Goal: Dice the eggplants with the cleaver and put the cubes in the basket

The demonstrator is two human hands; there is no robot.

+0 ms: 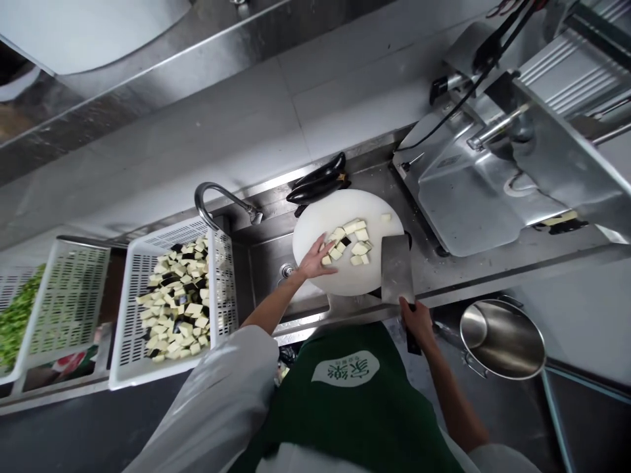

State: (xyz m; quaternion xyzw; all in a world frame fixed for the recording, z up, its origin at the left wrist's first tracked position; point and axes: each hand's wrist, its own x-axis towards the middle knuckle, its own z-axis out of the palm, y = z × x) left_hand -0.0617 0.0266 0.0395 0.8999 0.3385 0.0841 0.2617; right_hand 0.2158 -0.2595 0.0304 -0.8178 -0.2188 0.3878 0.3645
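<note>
Cut eggplant chunks (pixel 361 248) lie in a loose group on a round white cutting board (pixel 345 282), which bridges the sink's right side. My left hand (pixel 314 259) rests at the left edge of this group, fingers spread and touching the nearest pieces. In my right hand (pixel 415 316) is the handle of a cleaver (pixel 397 268). Its broad blade lies flat-looking over the board's right edge, apart from the chunks. One lone piece (pixel 386 217) sits near the board's upper right. Whole dark eggplants (pixel 318 187) lie behind the board.
A white basket (pixel 118 348) of eggplant chunks stands left of the sink, beside another basket (pixel 69 309) with chopped greens. A faucet (pixel 224 190) arches over the sink. At right are a metal slicer (pixel 468 210) and, lower, a steel pot (pixel 532 348).
</note>
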